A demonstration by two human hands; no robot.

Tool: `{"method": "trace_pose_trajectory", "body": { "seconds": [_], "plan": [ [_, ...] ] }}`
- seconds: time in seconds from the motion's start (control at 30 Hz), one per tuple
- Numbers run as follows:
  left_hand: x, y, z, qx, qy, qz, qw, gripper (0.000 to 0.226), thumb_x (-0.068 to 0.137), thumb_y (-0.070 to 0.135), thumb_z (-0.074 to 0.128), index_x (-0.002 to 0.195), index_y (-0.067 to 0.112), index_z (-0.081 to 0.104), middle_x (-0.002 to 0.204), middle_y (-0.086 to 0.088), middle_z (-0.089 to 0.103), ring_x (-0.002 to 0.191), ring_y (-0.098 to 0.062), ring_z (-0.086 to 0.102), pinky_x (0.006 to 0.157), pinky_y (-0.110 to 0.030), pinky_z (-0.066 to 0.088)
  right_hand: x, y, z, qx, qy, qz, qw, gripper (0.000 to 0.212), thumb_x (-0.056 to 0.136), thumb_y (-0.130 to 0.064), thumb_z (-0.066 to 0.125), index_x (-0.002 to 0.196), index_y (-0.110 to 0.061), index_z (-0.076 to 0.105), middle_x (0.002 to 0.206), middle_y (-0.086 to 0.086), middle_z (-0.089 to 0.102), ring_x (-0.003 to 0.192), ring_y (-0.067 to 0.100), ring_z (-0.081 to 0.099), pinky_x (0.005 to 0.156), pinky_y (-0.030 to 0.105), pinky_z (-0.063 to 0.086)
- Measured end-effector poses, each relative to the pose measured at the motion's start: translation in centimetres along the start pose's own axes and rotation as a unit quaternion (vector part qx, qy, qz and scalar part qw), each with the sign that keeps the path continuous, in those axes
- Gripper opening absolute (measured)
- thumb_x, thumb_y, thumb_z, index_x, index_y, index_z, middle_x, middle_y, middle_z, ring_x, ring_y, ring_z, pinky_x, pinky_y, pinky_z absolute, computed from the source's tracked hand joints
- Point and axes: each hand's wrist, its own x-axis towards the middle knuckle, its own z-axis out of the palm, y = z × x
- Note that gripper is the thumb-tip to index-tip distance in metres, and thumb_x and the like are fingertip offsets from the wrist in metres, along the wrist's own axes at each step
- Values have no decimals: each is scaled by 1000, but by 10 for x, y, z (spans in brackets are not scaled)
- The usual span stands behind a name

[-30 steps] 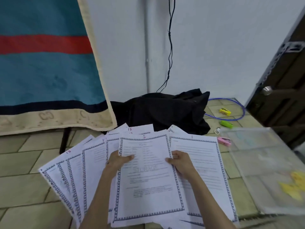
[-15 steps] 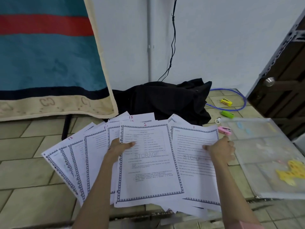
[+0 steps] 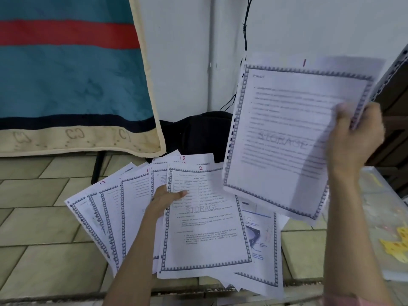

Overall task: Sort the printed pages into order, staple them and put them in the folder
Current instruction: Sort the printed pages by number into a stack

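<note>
The right hand (image 3: 353, 138) holds up a white printed page with a grey patterned border and a red handwritten 1 (image 3: 287, 133), its fingers curled round the page's right edge and the thumb on the front. This raised page is blurred, tilts a little, and hangs above and to the right of the rest, hiding part of the black cloth bundle (image 3: 194, 135) by the wall and the near corner of the dark wooden door (image 3: 395, 120).

The left hand (image 3: 165, 199) grips a fan of white bordered pages (image 3: 123, 213), thumb lying on the top sheet, the other fingers hidden beneath the paper. That top sheet, a page marked 2 with a table and a grey STORAGE watermark (image 3: 205, 228), overlaps the others; sheets marked 12 and 15 show at the fan's upper edges, and a page with a printed picture (image 3: 258, 235) pokes out on the right. The fan is held over the beige tiled floor (image 3: 44, 239).

At the right edge lies a clear plastic folder (image 3: 379, 217) flat on the tiles, with yellow shapes showing on or through it; the right forearm crosses in front of it. On the left hangs a teal, red and navy blanket with a cream border (image 3: 66, 74). A thin black cable (image 3: 245, 29) runs down the white wall (image 3: 187, 62) behind the raised page.
</note>
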Motion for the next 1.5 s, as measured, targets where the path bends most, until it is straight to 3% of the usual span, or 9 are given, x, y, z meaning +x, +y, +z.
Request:
{"method": "trace_pose_trajectory", "body": {
  "seconds": [0.13,0.43,0.7,0.8,0.9,1.07,1.17,1.3,1.5],
  "plan": [
    [-1,0,-1,5,-12,18,1000,45,80,15,72,121,5,58,120,-9,63,102,-19,58,94,-32,45,-16,14,25,2,-80,99,992,26,92,-16,55,67,-8,48,64,8,50,58,7,42,56,26,28],
    [6,4,-7,-156,-66,-40,985,65,88,67,22,119,23,57,112,-5,62,108,-24,58,93,-37,46,-170,70,83,-95,-394,289,867,21,93,-14,45,108,-3,54,84,20,59,94,41,60,72,34,42],
    [11,-2,-12,-144,-114,-25,983,58,78,56,61,123,19,57,119,-1,65,110,-22,61,101,-42,44,-183,68,90,-68,-423,209,879,9,88,-1,54,94,-4,59,84,3,57,78,19,51,54,11,33],
    [12,-3,-12,-107,-80,-14,991,54,81,21,72,130,10,51,127,-10,61,113,-25,59,103,-47,43,-177,70,86,-30,-377,242,894,32,80,-12,71,110,-13,59,101,2,54,100,19,49,79,21,44],
    [8,0,-12,-156,-106,-6,982,64,73,22,78,130,12,51,127,-8,61,118,-27,56,105,-50,40,-154,75,69,45,-416,359,835,71,71,-17,82,132,-7,47,115,1,61,105,19,60,95,40,49],
    [-5,12,0,-290,-186,4,939,45,90,45,50,116,11,62,120,-10,65,109,-25,63,90,-42,53,-132,89,39,121,-509,369,768,25,70,1,77,95,0,71,89,7,76,81,18,73,70,27,58],
    [-2,16,-1,-369,-92,-10,925,56,90,57,37,110,13,63,118,-7,66,104,-25,63,85,-39,50,-137,97,30,148,-484,379,775,8,65,6,77,68,1,72,72,8,74,73,22,70,62,17,54],
    [7,9,4,-4,181,72,981,19,90,12,57,108,11,63,119,-9,61,97,-22,58,74,-17,48,-149,103,24,133,-474,374,786,27,42,-16,89,60,-7,71,67,4,73,62,13,68,63,22,53],
    [11,1,-13,203,325,-34,923,75,81,32,70,141,6,32,141,-20,40,130,-36,34,101,-46,33,-151,98,27,72,-481,334,807,19,64,15,76,67,0,66,61,-7,65,55,5,59,59,20,46]
  ]
}}
